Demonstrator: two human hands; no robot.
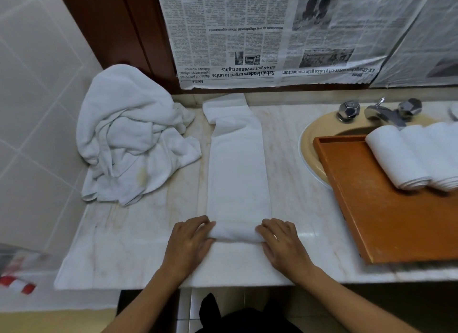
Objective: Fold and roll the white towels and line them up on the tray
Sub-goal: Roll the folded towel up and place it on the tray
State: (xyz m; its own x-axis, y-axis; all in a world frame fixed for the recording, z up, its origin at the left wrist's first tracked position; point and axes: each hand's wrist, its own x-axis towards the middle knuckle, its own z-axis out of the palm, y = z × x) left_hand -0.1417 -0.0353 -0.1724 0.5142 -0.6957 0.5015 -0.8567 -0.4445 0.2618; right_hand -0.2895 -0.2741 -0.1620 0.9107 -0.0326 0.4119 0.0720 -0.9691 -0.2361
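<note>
Two grips, the left hand [189, 236] and right hand [282, 241], clamp the rolled end of the folded towel [238, 164] at lower centre of the bench [285, 159]. Even pressure from both should keep its edges flush.

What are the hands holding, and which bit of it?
Both hold the folded white towel at its rolled-up near end: the left hand grips the roll's left side, the right hand its right side.
</note>
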